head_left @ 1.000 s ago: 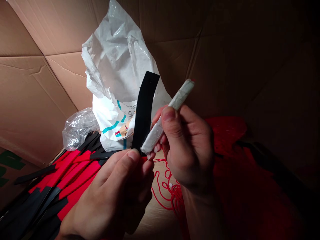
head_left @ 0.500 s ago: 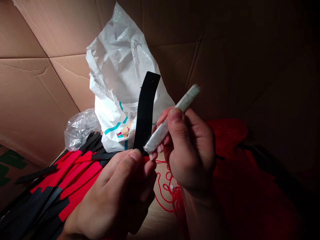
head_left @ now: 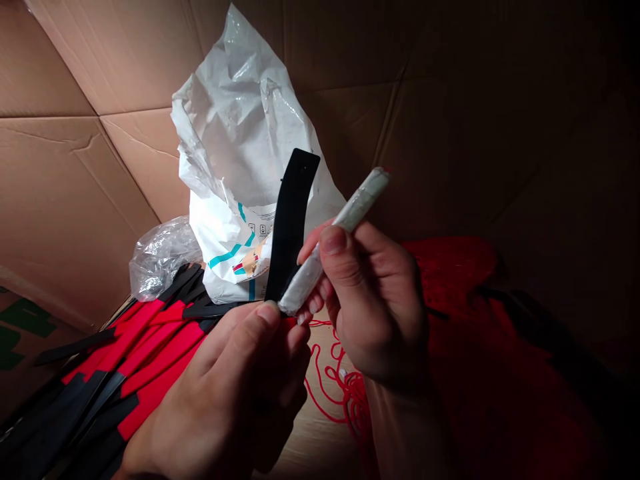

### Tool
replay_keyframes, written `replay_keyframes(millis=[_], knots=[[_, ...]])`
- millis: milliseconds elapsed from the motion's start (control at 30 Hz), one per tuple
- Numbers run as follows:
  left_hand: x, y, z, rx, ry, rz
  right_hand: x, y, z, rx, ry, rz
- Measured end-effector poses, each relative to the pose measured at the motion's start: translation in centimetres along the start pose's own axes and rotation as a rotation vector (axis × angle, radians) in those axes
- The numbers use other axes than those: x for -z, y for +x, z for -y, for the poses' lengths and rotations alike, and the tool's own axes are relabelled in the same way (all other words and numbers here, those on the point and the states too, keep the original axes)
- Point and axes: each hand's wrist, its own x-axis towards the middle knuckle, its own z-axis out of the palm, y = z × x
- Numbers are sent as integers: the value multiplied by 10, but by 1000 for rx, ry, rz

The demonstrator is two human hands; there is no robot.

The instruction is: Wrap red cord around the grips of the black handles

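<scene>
A black strap (head_left: 289,227) is gripped upright in the closed left hand (head_left: 225,393), while a white-wrapped stick (head_left: 327,257), held in the closed grip of the right hand (head_left: 380,307), is pressed against its lower end, with red-and-black straps (head_left: 135,360) left and a white plastic bag (head_left: 235,147) far.

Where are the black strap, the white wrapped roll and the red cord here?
black strap (head_left: 290,227), head view, its middle
white wrapped roll (head_left: 357,209), head view, its upper end
red cord (head_left: 354,393), head view, its tangle

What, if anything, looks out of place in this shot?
The thin red cord looks odd: it lies in a loose tangle below the right hand, as if spilled, while the red-and-black straps beside it lie roughly together.
</scene>
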Motion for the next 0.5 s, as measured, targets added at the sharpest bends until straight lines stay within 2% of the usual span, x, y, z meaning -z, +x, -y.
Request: replay_keyframes(millis=[167, 500], knots=[[-5, 0, 1, -31, 9, -79, 1, 2, -1, 2, 47, -45], [-13, -2, -1, -20, 53, -72, 2, 2, 2, 22, -4, -21]])
